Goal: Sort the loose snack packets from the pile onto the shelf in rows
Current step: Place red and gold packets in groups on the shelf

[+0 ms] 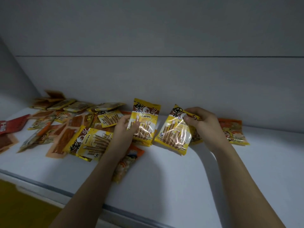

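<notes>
so the white shelf (164,178) has the loose pile (69,127) of snack packets sprawled out past the left hand (122,130), whose fingers pinch one yellow wafer-roll packet (145,120) by its left edge. right hand (204,124) fingers grip a second yellow packet (174,132) at its top corner, and an orange packet (233,133) lies just beyond them
</notes>
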Demonstrator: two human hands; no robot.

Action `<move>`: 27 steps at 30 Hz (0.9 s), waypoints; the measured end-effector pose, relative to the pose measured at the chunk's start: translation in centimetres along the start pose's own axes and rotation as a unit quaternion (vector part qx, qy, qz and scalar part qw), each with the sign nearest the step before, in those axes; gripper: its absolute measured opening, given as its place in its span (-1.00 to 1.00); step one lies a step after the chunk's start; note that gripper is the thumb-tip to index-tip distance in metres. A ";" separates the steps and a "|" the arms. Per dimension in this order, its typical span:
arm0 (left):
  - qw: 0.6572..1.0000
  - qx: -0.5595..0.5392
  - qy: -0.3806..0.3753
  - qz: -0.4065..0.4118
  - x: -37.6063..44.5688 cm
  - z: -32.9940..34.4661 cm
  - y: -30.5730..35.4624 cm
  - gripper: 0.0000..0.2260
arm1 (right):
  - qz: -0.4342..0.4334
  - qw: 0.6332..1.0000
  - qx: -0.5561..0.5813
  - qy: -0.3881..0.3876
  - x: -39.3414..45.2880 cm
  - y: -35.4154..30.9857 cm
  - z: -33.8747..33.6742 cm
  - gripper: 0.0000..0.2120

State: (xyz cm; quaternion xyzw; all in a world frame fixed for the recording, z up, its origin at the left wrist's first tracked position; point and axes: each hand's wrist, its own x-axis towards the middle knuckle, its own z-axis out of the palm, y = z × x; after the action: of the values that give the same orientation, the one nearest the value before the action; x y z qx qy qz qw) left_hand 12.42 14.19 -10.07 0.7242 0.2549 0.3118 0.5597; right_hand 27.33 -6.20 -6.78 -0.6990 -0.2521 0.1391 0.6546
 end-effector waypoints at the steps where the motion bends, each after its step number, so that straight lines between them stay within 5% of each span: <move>1: 1.000 0.002 -0.009 -0.001 -0.1 0.1 0.1 -0.83 | -0.002 1.000 0.011 -0.001 -0.2 -0.2 0.0 -0.84; 8: 0.993 0.047 -0.106 0.013 -0.4 0.2 3.5 -0.82 | -0.042 0.998 0.052 -0.013 -1.5 -0.7 2.1 -0.83; 16: 0.986 -0.029 -0.166 -0.020 -3.3 -1.8 4.4 -0.66 | -0.079 0.994 0.078 0.002 -2.0 -1.1 5.5 -0.79; 23: 0.996 -0.080 -0.032 -0.016 -2.0 -10.0 3.0 -0.71 | -0.005 1.000 -0.002 0.008 -1.4 -1.6 12.6 -0.82; 27: 0.989 -0.137 0.041 -0.028 -0.9 -14.7 1.8 -0.66 | -0.022 0.986 -0.138 -0.095 -2.1 -2.2 17.7 -0.95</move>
State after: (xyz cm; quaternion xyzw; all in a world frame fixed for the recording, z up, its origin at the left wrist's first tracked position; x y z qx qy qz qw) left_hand 0.96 22.70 -5.88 0.6202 0.2522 0.3573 0.6513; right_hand 15.93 7.62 -6.75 -0.7604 -0.3452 0.1541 0.5281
